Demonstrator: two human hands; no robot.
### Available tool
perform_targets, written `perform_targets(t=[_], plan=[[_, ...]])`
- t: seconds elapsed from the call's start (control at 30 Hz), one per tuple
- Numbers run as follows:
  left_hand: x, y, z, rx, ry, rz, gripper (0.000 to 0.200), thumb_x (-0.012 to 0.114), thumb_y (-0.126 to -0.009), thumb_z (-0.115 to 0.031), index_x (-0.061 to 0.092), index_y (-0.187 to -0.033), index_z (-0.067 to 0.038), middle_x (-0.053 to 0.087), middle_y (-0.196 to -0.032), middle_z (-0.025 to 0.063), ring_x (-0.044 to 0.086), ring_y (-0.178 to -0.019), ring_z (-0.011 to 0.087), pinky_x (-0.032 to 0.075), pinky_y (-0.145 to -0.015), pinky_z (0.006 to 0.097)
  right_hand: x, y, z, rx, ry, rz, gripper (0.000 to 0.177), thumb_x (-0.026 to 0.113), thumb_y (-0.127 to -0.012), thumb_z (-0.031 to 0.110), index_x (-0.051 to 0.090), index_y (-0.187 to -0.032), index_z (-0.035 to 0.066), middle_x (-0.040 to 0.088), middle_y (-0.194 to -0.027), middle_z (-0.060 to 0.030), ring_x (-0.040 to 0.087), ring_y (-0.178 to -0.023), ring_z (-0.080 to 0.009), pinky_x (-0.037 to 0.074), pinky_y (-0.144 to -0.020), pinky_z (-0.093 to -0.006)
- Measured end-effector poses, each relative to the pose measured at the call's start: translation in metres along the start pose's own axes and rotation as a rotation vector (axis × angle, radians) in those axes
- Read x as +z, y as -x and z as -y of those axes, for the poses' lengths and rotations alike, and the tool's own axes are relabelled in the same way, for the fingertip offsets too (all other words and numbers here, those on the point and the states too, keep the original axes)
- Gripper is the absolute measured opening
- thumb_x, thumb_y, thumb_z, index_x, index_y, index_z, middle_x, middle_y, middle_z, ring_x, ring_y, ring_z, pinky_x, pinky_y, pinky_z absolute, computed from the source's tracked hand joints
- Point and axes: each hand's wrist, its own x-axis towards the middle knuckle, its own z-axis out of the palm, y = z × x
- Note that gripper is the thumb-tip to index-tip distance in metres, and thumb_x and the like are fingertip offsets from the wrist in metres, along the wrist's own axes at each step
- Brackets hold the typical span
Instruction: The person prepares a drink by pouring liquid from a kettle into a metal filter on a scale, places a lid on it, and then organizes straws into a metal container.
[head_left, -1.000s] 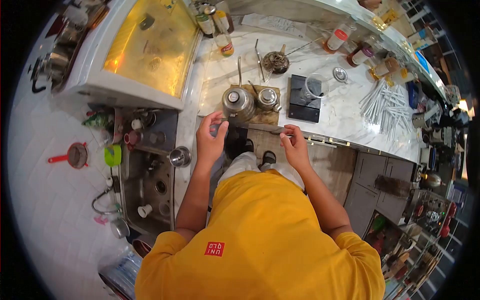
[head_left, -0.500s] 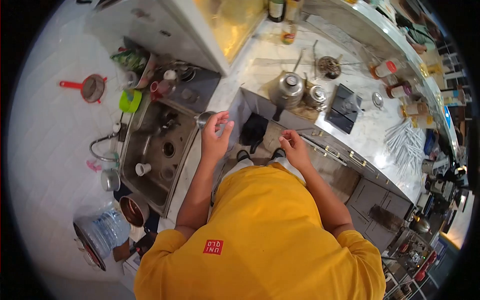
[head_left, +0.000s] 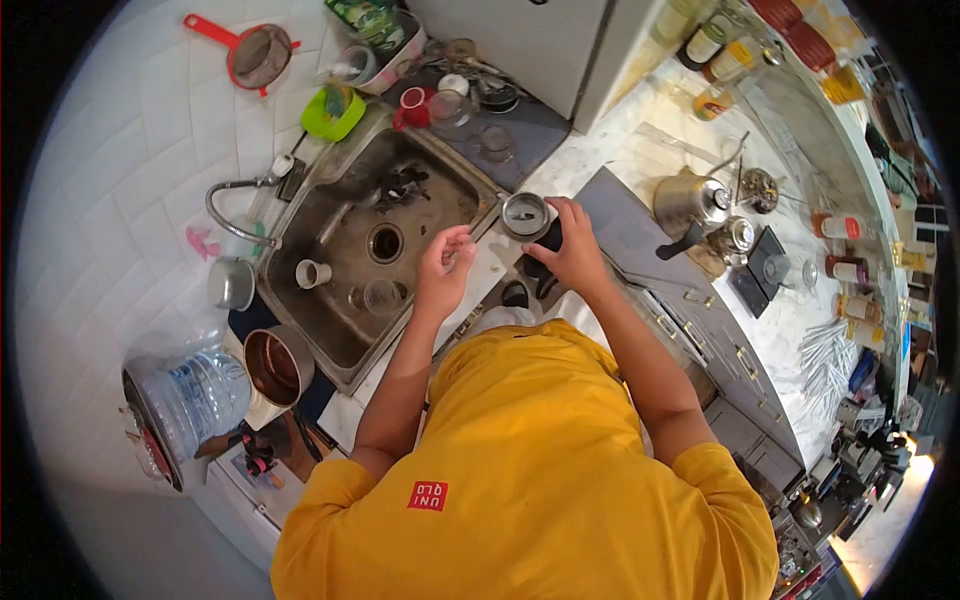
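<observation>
My left hand (head_left: pixel 444 268) is over the near right rim of the steel sink (head_left: pixel 372 372), its fingers curled and apart, holding nothing. A small round metal cup (head_left: pixel 525 216) stands on the counter edge at the sink's right corner. Beside its right side is my right hand (head_left: pixel 571 248), fingers spread; whether the fingertips touch the cup is hard to tell. Inside the sink, a white cup (head_left: pixel 313 274) lies near the left wall and a clear glass (head_left: pixel 384 296) lies below the drain (head_left: pixel 385 243).
A copper-coloured pot (head_left: pixel 278 367) and a large water bottle (head_left: pixel 205 390) are at the left. Behind the sink are a green holder (head_left: pixel 333 115) and a red mug (head_left: pixel 413 108). A steel kettle (head_left: pixel 690 200) stands on the right counter (head_left: pixel 640 150), with bottles along its far edge.
The view has turned left toward the sink, which now sits nearer the middle. My right hand has come up beside the metal cup, its fingers spread wider. My left hand is now away from the cup.
</observation>
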Motion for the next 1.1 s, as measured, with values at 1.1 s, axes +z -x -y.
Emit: perform_targets(t=[1.1], plan=[[-0.006, -0.003, 0.031, -0.026, 0.139, 0.123, 0.035, 0.072, -0.1, -0.021, 0.067, -0.131, -0.007, 0.074, -0.114, 0.0043, 0.067, -0.1, 0.0139, 0.053, -0.086, 0.0318, -0.025, 0.013, 0.07, -0.005, -0.031, -0.076, 0.093, 0.09, -0.073, 0.011, 0.043, -0.153, 0.005, 0.061, -0.137, -0.0196, 0.061, -0.128, -0.0353, 0.048, -0.109, -0.042]])
